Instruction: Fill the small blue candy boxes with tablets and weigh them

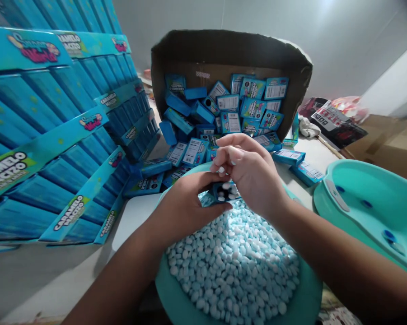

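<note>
My left hand [186,205] is closed around a small blue candy box [223,192], open end up, with white candies showing in its mouth. My right hand [247,171] hovers just above the box, fingers pinched together on a few small white candies. Both hands are over a teal bowl [176,298] heaped with pale blue and white candies [233,262].
A tipped cardboard box [230,54] behind spills several small blue candy boxes [230,117] onto the table. Stacked blue display cartons [54,135] fill the left. A teal lid or basin [369,203] lies at the right, with brown cardboard [389,140] beyond it.
</note>
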Demonstrator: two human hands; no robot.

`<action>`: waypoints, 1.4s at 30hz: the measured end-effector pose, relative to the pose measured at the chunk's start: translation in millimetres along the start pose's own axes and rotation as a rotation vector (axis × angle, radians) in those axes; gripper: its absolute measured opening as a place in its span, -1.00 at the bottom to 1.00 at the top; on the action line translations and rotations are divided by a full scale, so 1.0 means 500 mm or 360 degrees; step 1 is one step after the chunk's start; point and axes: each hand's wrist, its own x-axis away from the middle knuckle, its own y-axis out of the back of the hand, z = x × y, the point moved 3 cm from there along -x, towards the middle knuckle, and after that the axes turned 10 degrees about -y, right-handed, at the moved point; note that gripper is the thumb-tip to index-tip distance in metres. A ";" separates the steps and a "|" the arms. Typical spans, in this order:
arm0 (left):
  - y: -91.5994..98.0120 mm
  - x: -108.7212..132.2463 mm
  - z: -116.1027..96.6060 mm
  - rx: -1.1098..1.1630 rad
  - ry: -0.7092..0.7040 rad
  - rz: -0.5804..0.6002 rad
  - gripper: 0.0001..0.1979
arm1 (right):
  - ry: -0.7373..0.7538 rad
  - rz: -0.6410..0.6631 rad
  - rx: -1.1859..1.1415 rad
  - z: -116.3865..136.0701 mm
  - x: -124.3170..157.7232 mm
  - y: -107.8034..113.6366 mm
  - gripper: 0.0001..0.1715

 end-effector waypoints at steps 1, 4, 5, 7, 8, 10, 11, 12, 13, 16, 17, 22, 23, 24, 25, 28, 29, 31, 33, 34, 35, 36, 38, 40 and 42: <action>-0.001 0.000 0.000 -0.0002 -0.0010 -0.0010 -0.57 | -0.0017 -0.0014 -0.0002 0.002 -0.001 0.001 -0.76; -0.006 0.001 0.003 0.0092 -0.0011 -0.0033 -0.55 | -0.0058 -0.0039 -0.0028 0.004 -0.003 0.006 -0.81; -0.007 0.002 0.004 0.0156 0.0003 -0.0056 -0.54 | -0.0065 -0.0029 -0.0047 0.004 -0.004 0.007 -0.82; -0.009 0.003 0.008 0.0299 0.0027 -0.0139 -0.53 | -0.0059 -0.0003 -0.0082 0.005 -0.006 0.011 -0.85; -0.009 0.004 0.011 0.0363 0.0030 -0.0191 -0.54 | -0.0051 0.0006 -0.0093 0.006 -0.007 0.013 -0.86; -0.008 0.005 0.015 0.0447 0.0008 -0.0279 -0.58 | -0.0030 0.0013 -0.0097 0.008 -0.007 0.016 -0.88; -0.006 0.006 0.017 0.0467 -0.0013 -0.0309 -0.59 | -0.0032 0.0015 -0.0085 0.009 -0.007 0.016 -0.90; -0.005 0.006 0.018 0.0470 -0.0038 -0.0325 -0.60 | -0.0039 0.0015 -0.0061 0.010 -0.006 0.016 -0.92; -0.003 0.006 0.018 0.0460 -0.0064 -0.0328 -0.61 | -0.0044 0.0005 -0.0020 0.012 -0.004 0.016 -0.92; 0.002 0.002 0.016 0.0379 -0.0185 -0.0333 -0.60 | 0.0019 -0.0087 0.0174 0.021 0.003 0.016 -0.83; 0.003 0.001 0.014 0.0342 -0.0234 -0.0351 -0.59 | 0.0059 -0.0112 0.0236 0.025 0.005 0.016 -0.80; 0.004 -0.002 0.009 0.0251 -0.0367 -0.0451 -0.48 | 0.0042 -0.0036 0.0311 0.026 0.008 0.011 -0.76; 0.003 -0.002 0.010 0.0259 -0.0369 -0.0447 -0.46 | 0.0028 -0.0007 0.0305 0.024 0.007 0.009 -0.76; 0.001 -0.002 0.010 0.0260 -0.0374 -0.0442 -0.44 | 0.0022 0.0027 0.0305 0.022 0.006 0.008 -0.77; 0.000 -0.002 0.011 0.0249 -0.0383 -0.0440 -0.42 | 0.0023 0.0066 0.0311 0.021 0.006 0.006 -0.79; 0.000 -0.002 0.009 0.0183 -0.0446 -0.0447 -0.36 | 0.0040 0.0166 0.0381 0.019 0.009 0.001 -0.88; 0.000 -0.002 0.009 0.0176 -0.0453 -0.0442 -0.35 | 0.0042 0.0194 0.0404 0.019 0.010 0.000 -0.91; 0.000 -0.002 0.008 0.0202 -0.0449 -0.0423 -0.34 | 0.0037 0.0245 0.0442 0.020 0.013 0.000 -0.94; 0.001 -0.001 0.007 0.0242 -0.0441 -0.0411 -0.33 | 0.0064 0.0265 0.0521 0.022 0.016 0.002 -0.91; 0.001 -0.001 0.007 0.0260 -0.0433 -0.0409 -0.32 | 0.0100 0.0263 0.0571 0.024 0.017 0.003 -0.88; 0.001 -0.001 0.006 0.0278 -0.0421 -0.0410 -0.32 | 0.0146 0.0243 0.0620 0.026 0.018 0.004 -0.85; 0.002 -0.002 0.006 0.0294 -0.0411 -0.0415 -0.31 | 0.0191 0.0210 0.0663 0.027 0.018 0.005 -0.84; 0.003 -0.003 0.005 0.0316 -0.0385 -0.0439 -0.33 | 0.0266 0.0114 0.0717 0.031 0.018 0.008 -0.82; 0.004 -0.003 0.007 0.0319 -0.0347 -0.0480 -0.37 | 0.0330 -0.0025 0.0795 0.036 0.017 0.015 -0.85; 0.007 -0.003 0.007 0.0298 -0.0329 -0.0521 -0.41 | 0.0378 -0.0106 0.0989 0.043 0.014 0.023 -0.86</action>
